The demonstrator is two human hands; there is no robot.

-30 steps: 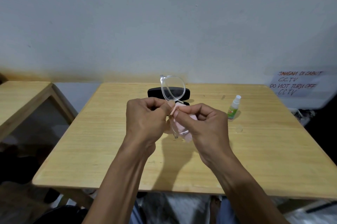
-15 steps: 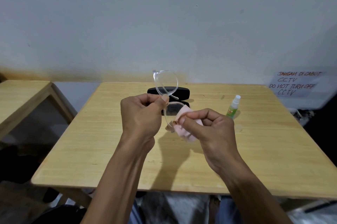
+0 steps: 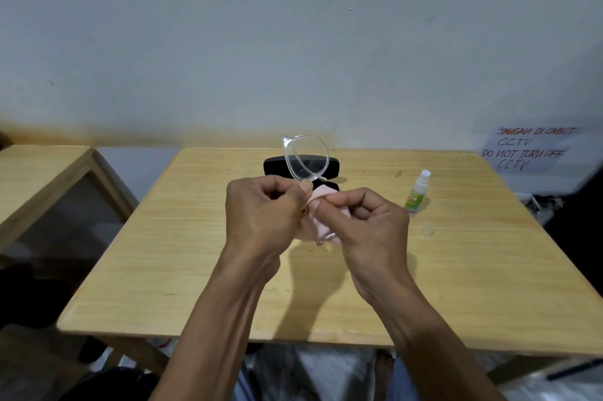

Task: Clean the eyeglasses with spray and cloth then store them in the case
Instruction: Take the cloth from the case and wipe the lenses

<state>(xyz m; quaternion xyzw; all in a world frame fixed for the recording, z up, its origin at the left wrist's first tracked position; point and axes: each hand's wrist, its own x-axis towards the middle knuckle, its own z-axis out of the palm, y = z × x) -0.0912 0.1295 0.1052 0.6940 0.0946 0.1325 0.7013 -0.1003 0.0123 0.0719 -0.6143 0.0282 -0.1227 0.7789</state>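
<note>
Clear-framed eyeglasses (image 3: 305,157) are held above the middle of the wooden table (image 3: 163,270). My left hand (image 3: 264,214) pinches the frame near the bridge, one lens sticking up above my fingers. My right hand (image 3: 365,227) presses a pink cloth (image 3: 321,195) against the lower lens, which is mostly hidden by the cloth and fingers. Behind my hands a black glasses case (image 3: 274,164) lies open on the table. A small spray bottle (image 3: 417,191) with a green label and white cap stands to the right of my right hand.
A second wooden table (image 3: 39,169) stands to the left with a gap between. A white wall runs along the back. A paper sign (image 3: 528,149) with handwritten red and black words hangs at the right. My knees show below the table's front edge.
My hands moved apart, then came back together. The glasses tilted left and back. The cloth is again pressed on the lower lens, close against my left fingers.
</note>
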